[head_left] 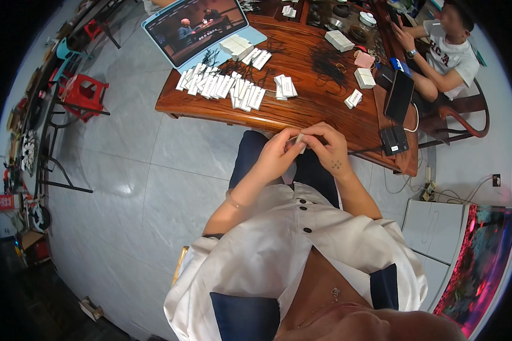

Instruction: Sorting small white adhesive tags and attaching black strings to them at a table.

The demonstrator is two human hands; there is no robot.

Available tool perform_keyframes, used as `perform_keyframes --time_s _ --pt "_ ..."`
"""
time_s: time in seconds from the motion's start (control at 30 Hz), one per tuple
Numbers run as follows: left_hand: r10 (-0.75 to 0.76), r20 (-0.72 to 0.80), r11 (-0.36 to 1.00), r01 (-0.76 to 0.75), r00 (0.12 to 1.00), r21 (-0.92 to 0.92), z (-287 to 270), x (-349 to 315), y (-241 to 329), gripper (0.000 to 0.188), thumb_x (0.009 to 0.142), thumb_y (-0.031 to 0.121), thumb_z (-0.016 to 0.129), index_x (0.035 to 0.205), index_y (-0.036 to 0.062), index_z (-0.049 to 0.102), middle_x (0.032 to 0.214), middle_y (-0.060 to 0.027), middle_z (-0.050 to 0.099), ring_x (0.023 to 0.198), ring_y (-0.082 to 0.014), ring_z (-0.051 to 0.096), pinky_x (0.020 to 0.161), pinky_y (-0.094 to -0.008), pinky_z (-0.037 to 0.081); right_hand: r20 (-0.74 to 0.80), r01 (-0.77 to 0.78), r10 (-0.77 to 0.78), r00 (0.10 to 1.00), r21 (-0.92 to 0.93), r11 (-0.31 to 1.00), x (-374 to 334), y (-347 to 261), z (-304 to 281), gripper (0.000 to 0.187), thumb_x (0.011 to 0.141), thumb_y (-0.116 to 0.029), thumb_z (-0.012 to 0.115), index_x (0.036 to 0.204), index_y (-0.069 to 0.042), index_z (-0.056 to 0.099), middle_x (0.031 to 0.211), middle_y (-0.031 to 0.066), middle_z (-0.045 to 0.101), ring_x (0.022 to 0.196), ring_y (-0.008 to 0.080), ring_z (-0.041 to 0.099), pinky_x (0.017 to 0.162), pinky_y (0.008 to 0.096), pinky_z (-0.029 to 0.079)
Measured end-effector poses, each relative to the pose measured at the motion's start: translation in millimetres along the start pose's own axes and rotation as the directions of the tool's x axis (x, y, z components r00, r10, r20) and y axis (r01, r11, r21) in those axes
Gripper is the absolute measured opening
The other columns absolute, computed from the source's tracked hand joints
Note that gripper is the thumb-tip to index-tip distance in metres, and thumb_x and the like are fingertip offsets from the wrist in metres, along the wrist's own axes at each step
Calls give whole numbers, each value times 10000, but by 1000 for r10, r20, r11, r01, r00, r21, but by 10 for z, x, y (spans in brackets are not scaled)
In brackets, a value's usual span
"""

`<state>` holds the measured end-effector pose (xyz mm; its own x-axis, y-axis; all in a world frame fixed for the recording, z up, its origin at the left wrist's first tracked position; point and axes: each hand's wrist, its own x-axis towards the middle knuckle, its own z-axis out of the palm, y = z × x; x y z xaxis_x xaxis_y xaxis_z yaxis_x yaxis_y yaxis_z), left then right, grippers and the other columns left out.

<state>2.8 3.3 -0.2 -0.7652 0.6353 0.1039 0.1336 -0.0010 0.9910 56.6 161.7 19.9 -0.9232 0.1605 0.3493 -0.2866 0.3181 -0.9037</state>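
Just off the table's near edge, above my lap, my left hand (280, 153) and my right hand (331, 150) meet, fingertips closed together. Between them they pinch a small white tag (300, 138), mostly covered by the fingers. Beyond them, white printed tags (210, 84) lie in overlapping rows on the wooden table (301, 116). A smaller group of tags (285, 87) is nearest my left hand, and a few more tags (353, 99) lie to the right. Thin black strings (328, 65) sit in a loose tangle farther back.
A tablet (196, 28) playing a video leans at the back left. Stacked white tags (339, 41), a dark phone (400, 96) and a black box (393, 140) line the right side. Another person (446, 54) sits there. A red stool (84, 96) stands on the floor left.
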Motion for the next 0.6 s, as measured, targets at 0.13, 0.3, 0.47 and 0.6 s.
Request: perform_keyframes --time_s 0.13,0.3,0.47,0.6 --pt "-42 103 984 59 994 -169 -7 13 -17 249 980 173 491 1171 15 491 930 -38 575 817 -83 538 717 -254 468 -44 190 -195 980 -98 977 39 32 49 131 792 -40 697 918 -10 681 854 81 628 770 177 604 664 266 474" --pt "-66 110 926 102 992 -364 51 3 -121 245 986 151 456 1187 14 484 957 -33 574 858 -88 546 730 -237 468 -119 199 -221 968 -172 965 4 89 147 141 782 -35 705 922 -26 692 874 79 584 802 188 574 684 271 469" --pt "-190 123 776 226 974 -589 8 -21 -59 199 996 150 413 1128 25 493 923 -31 566 830 -96 544 714 -240 476 34 161 -157 987 -200 966 25 -38 144 354 723 -114 764 1053 -44 655 999 97 567 843 209 588 700 308 485" --pt "-218 80 790 224 973 -570 -51 -13 -132 169 995 155 414 1074 34 501 877 -14 541 804 -89 519 694 -221 446 203 300 -230 952 -459 837 13 -66 153 653 624 -219 817 1208 -76 563 1106 100 553 931 275 586 771 376 477"
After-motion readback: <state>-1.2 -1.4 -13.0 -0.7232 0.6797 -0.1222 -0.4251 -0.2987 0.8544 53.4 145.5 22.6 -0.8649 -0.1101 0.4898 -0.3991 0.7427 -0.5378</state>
